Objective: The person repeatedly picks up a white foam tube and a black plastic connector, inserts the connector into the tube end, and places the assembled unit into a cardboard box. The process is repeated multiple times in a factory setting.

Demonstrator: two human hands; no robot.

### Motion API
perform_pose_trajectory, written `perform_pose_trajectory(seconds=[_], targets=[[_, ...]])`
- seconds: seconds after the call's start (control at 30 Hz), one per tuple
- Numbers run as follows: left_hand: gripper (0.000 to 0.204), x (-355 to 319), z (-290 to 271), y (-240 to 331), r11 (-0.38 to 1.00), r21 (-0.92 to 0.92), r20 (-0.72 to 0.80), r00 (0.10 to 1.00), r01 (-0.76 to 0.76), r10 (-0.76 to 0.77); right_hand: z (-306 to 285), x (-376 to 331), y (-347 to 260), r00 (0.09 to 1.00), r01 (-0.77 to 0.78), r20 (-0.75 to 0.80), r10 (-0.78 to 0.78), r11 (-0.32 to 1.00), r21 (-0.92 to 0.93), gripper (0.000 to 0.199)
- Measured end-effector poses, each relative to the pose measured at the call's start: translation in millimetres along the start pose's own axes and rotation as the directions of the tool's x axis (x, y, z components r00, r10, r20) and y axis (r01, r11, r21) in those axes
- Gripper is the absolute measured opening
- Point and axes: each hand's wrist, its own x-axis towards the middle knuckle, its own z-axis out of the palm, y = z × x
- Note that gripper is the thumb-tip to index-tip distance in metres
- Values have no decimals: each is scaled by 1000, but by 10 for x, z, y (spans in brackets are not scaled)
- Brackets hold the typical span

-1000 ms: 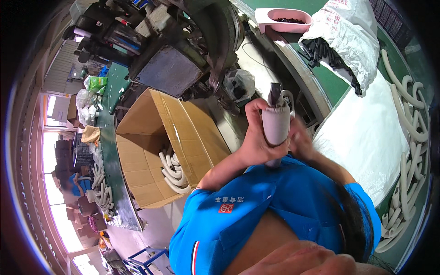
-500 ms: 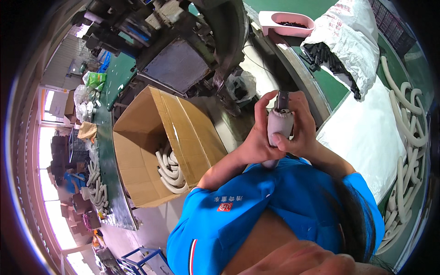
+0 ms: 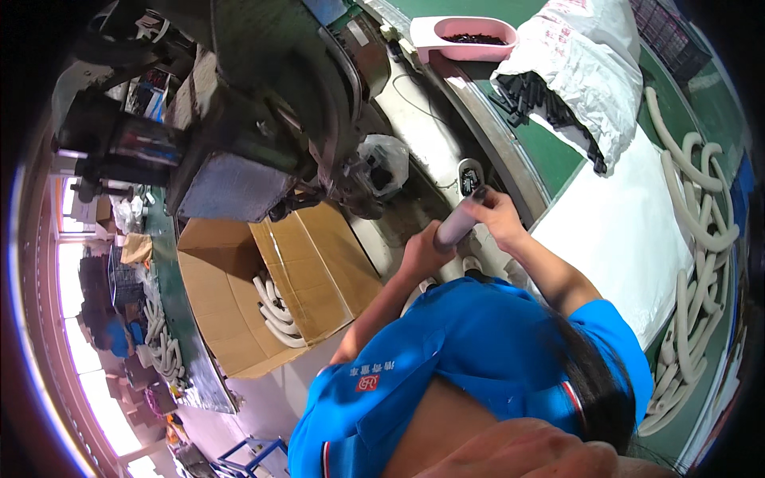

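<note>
Gripping a pale grey tube (image 3: 457,228) just right of the frame's centre, the left hand (image 3: 425,255) is wrapped round its lower end and the right hand (image 3: 501,218) holds its dark-tipped upper end; at upper left a dark machine (image 3: 267,95) blocks part of a cardboard box (image 3: 315,263) of curved pale tubes (image 3: 277,316), while at upper right a pink tray (image 3: 431,37) stands beside a white sack (image 3: 594,76) open on black tubes (image 3: 550,103)
</note>
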Motion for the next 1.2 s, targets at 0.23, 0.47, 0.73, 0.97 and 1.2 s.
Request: perform_pose_trajectory(seconds=[0.23, 0.47, 0.73, 0.97, 1.2], targets=[[44, -503, -344, 63, 945, -163, -145, 941, 282, -306, -1362, 1645, -247, 747, 20, -386, -541, 599, -800, 37], [40, -689, -496, 281, 971, -49, -277, 931, 233, -238, -1990, 2435, -25, 697, -416, -635, -333, 534, -736, 64], [41, -649, -652, 392, 998, 6, -330, 942, 67, -61, -1050, 1121, -801, 990, 124, -25, -141, 931, -344, 27], [43, -666, -644, 407, 992, 125, -288, 957, 27, 10, -100, 94, -1067, 901, 311, 385, -202, 918, -247, 28], [42, -872, -743, 401, 986, 148, -319, 947, 72, -22, 125, 5, -1041, 907, 315, 367, -208, 912, -262, 33]])
